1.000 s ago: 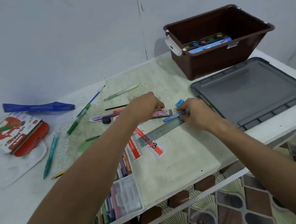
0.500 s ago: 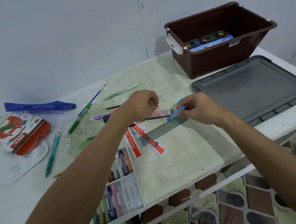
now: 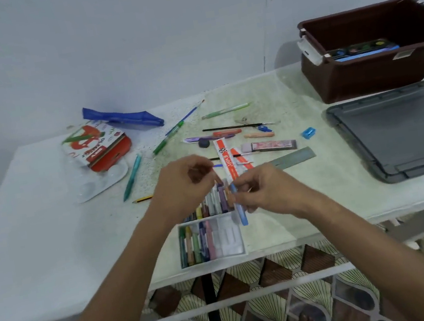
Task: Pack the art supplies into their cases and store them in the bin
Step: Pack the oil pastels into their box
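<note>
Holding a light blue pastel stick [image 3: 241, 210] in a pinch, the right hand [image 3: 263, 193] has it raised just above the open pastel tray [image 3: 227, 237], one end pointing down toward the near compartments. The left hand [image 3: 184, 185] hovers beside it with fingers curled; its fingertips close in near the stick's upper end, but whether they touch it or hold anything I cannot tell, since the picture is blurred there.

By the look of things, the step in hand is returning loose pastels to their tray. The far row looks nearly full, while the near row has bare slots on its right side. The next move likely calls for laying the stick flat and parallel to its neighbours in one of those slots, then pressing it down so it seats.

Much remains. On the surface [image 3: 321, 193] beyond lie an orange pastel [image 3: 258, 135], a red one [image 3: 227, 132], a steel ruler [image 3: 292, 158], a blue sharpener [image 3: 308, 133], a boxed eraser [image 3: 269, 146] and several pens. The brown bin [image 3: 374, 73] stands at the far right corner with a paint set [image 3: 360, 49] already inside, and its grey lid [image 3: 400, 130] lies flat just in front.
</note>
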